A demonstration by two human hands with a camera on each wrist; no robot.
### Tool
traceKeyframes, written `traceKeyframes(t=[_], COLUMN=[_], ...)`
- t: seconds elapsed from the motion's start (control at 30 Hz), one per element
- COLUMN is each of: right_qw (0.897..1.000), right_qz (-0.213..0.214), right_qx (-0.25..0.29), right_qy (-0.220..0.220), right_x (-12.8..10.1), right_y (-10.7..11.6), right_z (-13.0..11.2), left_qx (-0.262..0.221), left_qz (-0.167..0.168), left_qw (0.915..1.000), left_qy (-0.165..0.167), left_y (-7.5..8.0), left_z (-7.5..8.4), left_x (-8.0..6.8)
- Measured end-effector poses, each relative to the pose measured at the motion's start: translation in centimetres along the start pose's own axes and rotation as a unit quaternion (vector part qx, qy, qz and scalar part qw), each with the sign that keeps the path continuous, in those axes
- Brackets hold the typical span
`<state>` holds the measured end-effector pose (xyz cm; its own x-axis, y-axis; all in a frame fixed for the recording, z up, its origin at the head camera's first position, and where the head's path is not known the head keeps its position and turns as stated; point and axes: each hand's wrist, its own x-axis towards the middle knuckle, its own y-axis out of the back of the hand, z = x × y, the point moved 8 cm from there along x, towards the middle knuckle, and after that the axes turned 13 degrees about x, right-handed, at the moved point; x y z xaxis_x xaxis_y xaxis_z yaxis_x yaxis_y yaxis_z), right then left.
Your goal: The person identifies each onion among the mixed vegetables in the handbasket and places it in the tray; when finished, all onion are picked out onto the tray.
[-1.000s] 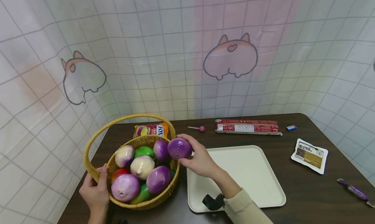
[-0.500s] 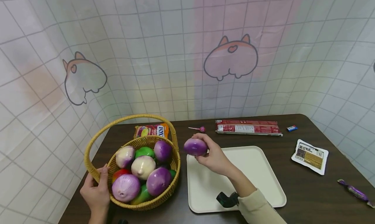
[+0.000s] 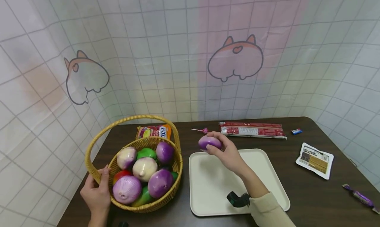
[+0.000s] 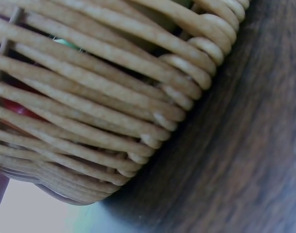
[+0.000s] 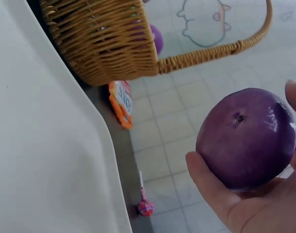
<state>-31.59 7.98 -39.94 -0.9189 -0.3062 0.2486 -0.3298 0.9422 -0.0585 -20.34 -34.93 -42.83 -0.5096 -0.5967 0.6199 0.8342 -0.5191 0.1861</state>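
Note:
My right hand (image 3: 230,154) grips a round, glossy purple vegetable (image 3: 207,142) between thumb and fingers, over the far left part of a cream tray (image 3: 213,200). In the right wrist view the purple vegetable (image 5: 245,141) shows a small dark pit on its smooth side. My left hand (image 3: 96,192) holds the left side of a wicker basket (image 3: 175,190), where the handle meets the rim. The basket is filled with purple and white onion-like and turnip-like vegetables, a green pepper (image 3: 146,153) and other produce. The left wrist view shows the woven basket wall (image 4: 90,97) close up.
Behind the basket lies an orange candy bag (image 3: 154,131). A lollipop (image 3: 205,131), a long red packet (image 3: 252,130) and a small blue candy (image 3: 296,131) line the back. To the right are a white pouch (image 3: 316,161) and a purple-wrapped candy (image 3: 362,199).
My right hand has carried the purple vegetable rightward from the basket's rim to above the tray, turning it on the way. My left hand has stayed on the basket.

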Motion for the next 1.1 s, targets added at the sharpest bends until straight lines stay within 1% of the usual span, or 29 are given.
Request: traceKeyframes(t=[0.1,0.33,0.57,0.7,0.8,0.83,0.87,0.9,1.03,1.07,1.1], right_qw=[1.0,0.998,0.996,0.995,0.993,0.992,0.992,0.992,0.992,0.993,0.993], right_qz=[0.014,0.053,0.073,0.081,0.076,0.07,0.067,0.06,0.037,0.031,0.028], right_qx=[0.015,-0.019,-0.011,-0.026,-0.04,-0.044,-0.051,-0.056,-0.067,-0.068,-0.069], right_qy=[-0.005,-0.024,-0.04,-0.058,-0.083,-0.09,-0.097,-0.101,-0.098,-0.094,-0.093], right_x=[0.1,0.0,0.3,0.3,0.1,0.0,0.0,-0.1,0.0,0.0,0.0], right_y=[0.6,2.7,4.4,5.1,5.3,5.2,5.1,5.0,4.2,4.0,3.8], right_z=[0.1,0.9,1.5,1.7,2.2,2.4,2.6,2.9,3.7,3.9,4.2], left_qx=[0.002,0.009,0.013,0.02,0.026,0.029,0.031,0.03,0.027,0.028,0.028], left_qz=[-0.002,-0.001,0.006,0.007,0.009,0.008,0.008,0.008,0.006,0.006,0.006], left_qw=[1.0,1.0,0.9999,0.9998,0.9996,0.9995,0.9995,0.9995,0.9996,0.9996,0.9996], left_qy=[-0.002,-0.003,-0.002,-0.002,-0.002,-0.001,0.001,0.0,0.001,0.002,0.0], left_y=[0.0,0.0,0.0,0.0,0.1,0.1,0.1,0.2,0.2,0.2,0.1], left_z=[0.0,0.0,-0.1,0.3,0.7,1.1,1.0,1.4,1.5,1.1,1.1], left_x=[0.0,0.0,0.1,0.1,0.1,0.1,0.1,0.1,0.0,0.1,0.1])
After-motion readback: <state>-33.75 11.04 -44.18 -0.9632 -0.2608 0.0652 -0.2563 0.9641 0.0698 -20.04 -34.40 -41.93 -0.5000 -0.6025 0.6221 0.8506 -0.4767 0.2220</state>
